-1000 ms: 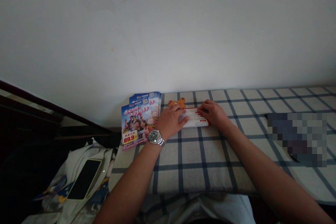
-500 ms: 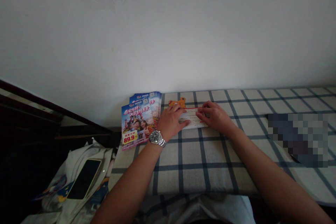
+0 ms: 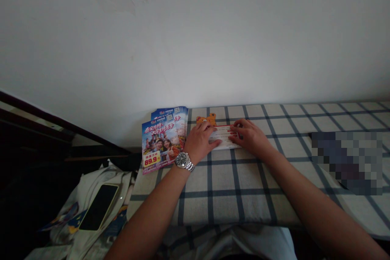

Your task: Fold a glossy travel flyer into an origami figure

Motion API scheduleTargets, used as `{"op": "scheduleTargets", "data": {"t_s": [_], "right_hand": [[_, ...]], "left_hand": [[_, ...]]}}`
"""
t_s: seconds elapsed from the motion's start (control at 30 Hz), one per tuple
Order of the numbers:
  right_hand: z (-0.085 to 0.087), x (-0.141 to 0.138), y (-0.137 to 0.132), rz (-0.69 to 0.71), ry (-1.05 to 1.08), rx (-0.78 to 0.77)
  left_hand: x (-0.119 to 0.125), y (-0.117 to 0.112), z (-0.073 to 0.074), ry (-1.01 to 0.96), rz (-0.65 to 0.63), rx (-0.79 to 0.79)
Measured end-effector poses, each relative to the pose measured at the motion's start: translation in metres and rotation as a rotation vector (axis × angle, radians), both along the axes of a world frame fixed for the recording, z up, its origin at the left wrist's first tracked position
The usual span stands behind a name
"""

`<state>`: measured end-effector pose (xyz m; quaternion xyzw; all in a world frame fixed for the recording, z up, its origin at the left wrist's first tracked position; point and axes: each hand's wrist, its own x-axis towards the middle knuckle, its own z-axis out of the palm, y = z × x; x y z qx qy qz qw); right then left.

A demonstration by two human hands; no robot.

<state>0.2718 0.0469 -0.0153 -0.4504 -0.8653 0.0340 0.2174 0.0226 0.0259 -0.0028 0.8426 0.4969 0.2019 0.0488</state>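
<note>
A white printed leaflet [image 3: 224, 137] with a red line along its far edge lies on the checked cloth; it looks folded. My left hand [image 3: 199, 140], with a metal watch at the wrist, rests spread on the leaflet's left end, thumb apart from the fingers. Bent around the right end are the fingers of my right hand [image 3: 251, 136], thumb and fingertips at the paper. An orange cartoon bear [image 3: 209, 118] shows just beyond my left fingers; whether it belongs to the leaflet I cannot tell. Beside my left wrist sits a stack of colourful flyers [image 3: 160, 142].
The blue-and-white checked cloth [image 3: 256, 199] covers the surface up to the wall [image 3: 213, 40]. A blurred-out dark item [image 3: 344, 162] lies at the right. At the lower left, a phone [image 3: 99, 207] rests on white bags [image 3: 118, 176] near a dark rail [image 3: 61, 126].
My right fingers have shifted slightly at the leaflet's right end, baring more of its red marks. My left hand remains on the paper. The whole view has moved a little.
</note>
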Motion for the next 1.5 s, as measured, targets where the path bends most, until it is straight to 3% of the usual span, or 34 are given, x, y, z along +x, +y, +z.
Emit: {"op": "scheduleTargets", "data": {"t_s": [0.23, 0.8, 1.5], "right_hand": [[-0.001, -0.004, -0.001, 0.043, -0.015, -0.001], [0.003, -0.001, -0.004, 0.084, 0.034, -0.029], [0.009, 0.0, -0.011, 0.083, 0.027, -0.062]], "left_hand": [[0.002, -0.001, -0.004, -0.031, -0.029, -0.027], [-0.008, -0.004, 0.003, -0.025, -0.09, -0.082], [-0.003, -0.007, 0.001, 0.006, -0.058, -0.058]]}}
